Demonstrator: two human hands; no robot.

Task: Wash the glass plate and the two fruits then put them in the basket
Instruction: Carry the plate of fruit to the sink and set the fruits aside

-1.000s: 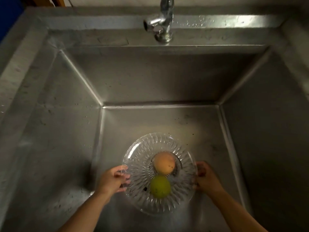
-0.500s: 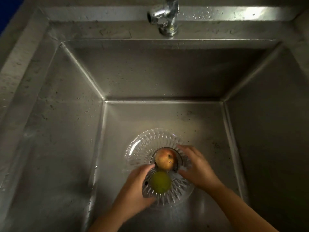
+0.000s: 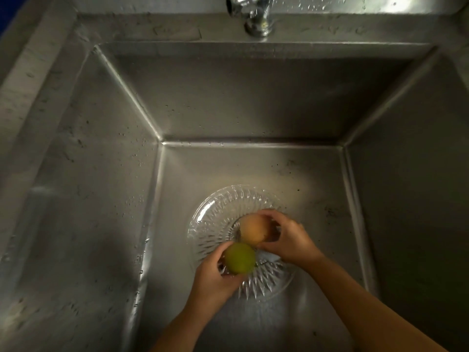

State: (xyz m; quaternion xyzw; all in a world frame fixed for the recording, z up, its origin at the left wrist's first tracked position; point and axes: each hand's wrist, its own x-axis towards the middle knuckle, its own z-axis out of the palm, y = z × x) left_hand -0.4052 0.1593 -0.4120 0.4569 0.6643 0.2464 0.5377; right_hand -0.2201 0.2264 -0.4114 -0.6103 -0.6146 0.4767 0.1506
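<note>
Cupping the green fruit [image 3: 239,257] in my left hand [image 3: 212,280] and the orange fruit [image 3: 253,229] in my right hand [image 3: 289,243], I have both hands closed around them, fingers wrapped from the outer sides. The two fruits sit touching each other just over the middle of the glass plate [image 3: 215,212]; whether they are lifted clear of it or resting on it I cannot tell.

Both fruits look firm, round and smooth-skinned, light enough for one hand each. I judge they will turn slippery once wet, so a full-palm wrap suits them better than a fingertip pinch.

The glass plate lies flat on the floor of the sink [image 3: 253,168], towards the near edge. It is clear, with a cut ribbed pattern round its rim. I take it to be the heaviest and most fragile of the three things: stiff, brittle, and slick under water. The ribbed rim is the place to hold it, with hands on opposite sides and thumbs on top, keeping it low over the steel so a slip costs little.

Beyond the plate, the tap [image 3: 256,16] stands at the far wall of the sink, well apart from the plate, with no water running that I can see. No basket is in sight.
</note>
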